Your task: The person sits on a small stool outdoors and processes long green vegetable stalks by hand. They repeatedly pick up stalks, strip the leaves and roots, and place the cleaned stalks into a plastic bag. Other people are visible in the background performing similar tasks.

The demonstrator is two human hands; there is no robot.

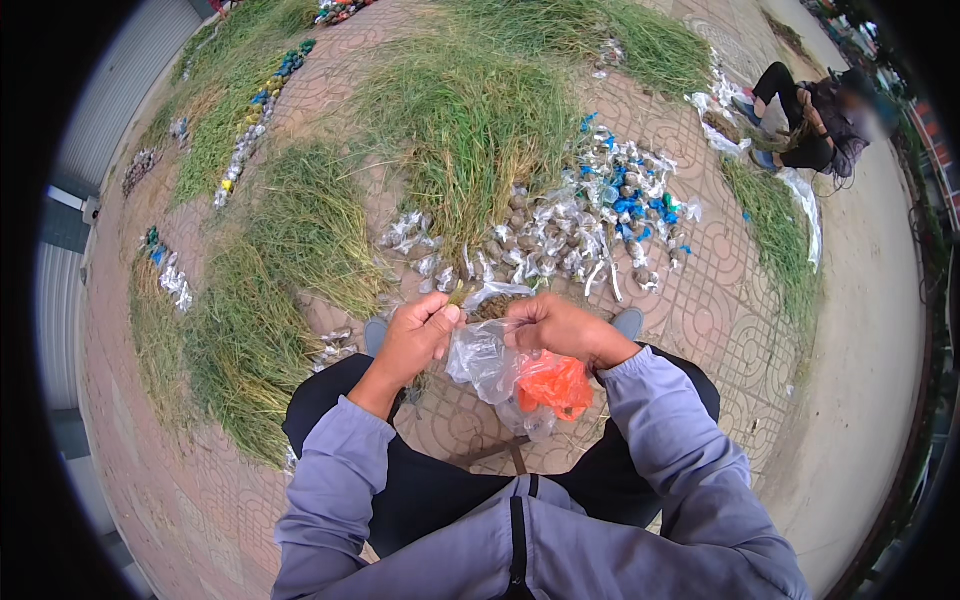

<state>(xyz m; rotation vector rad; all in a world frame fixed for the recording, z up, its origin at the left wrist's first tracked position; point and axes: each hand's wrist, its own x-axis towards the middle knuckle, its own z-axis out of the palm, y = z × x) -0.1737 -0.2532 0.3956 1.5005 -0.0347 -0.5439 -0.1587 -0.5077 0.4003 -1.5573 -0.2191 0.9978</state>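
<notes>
My left hand (pixel 416 328) is closed, with short yellow-green plant stems (pixel 458 295) showing at its thumb and forefinger. Thin clear plastic (pixel 480 352) hangs from the closed fingers of my right hand (pixel 555 330); its near edge reaches my left fingers, and I cannot tell whether they hold it too. An orange-red plastic bag (pixel 555 384) hangs or lies below my right hand, against more clear plastic. Just beyond both hands, brown soil (pixel 495 307) sits on a white plastic sheet (pixel 501 289), partly hidden by my fingers.
Long grassy plants (pixel 472 127) lie heaped ahead, with more heaps (pixel 247 300) at left. Several plastic-wrapped root bundles (pixel 555 236) cover the paving beyond my feet. A row of wrapped bundles (pixel 251 139) runs at upper left. Another person (pixel 814 124) sits at upper right.
</notes>
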